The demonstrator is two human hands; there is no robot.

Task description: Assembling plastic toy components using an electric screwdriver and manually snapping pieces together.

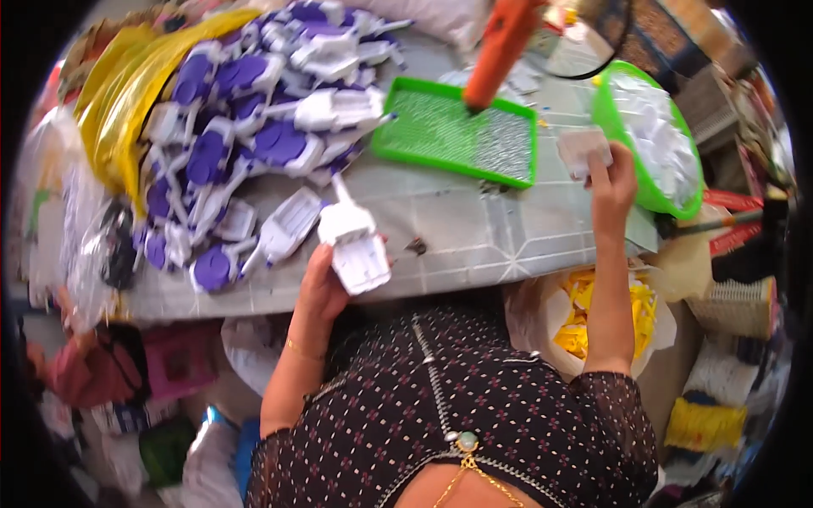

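Note:
My left hand (322, 281) is closed around a white plastic housing (362, 258) with a thin stem, its hollow side up, at the table's near edge. My right hand (616, 182) pinches a small flat whitish plastic piece (577, 149) between thumb and fingers, beside the green basket (603, 114) of white pieces. Left of it is a green tray (398, 158) with many small screws in it. An orange power screwdriver (500, 55) points tip down over the tray. Another white housing (290, 224) lies just left of the held one.
A large heap of white and purple plastic parts (279, 140) spills from a yellow bag (118, 110) at the left of the table (461, 224). Below the right edge stands a bag of yellow pieces (580, 317). A pink stool (178, 360) is at the lower left.

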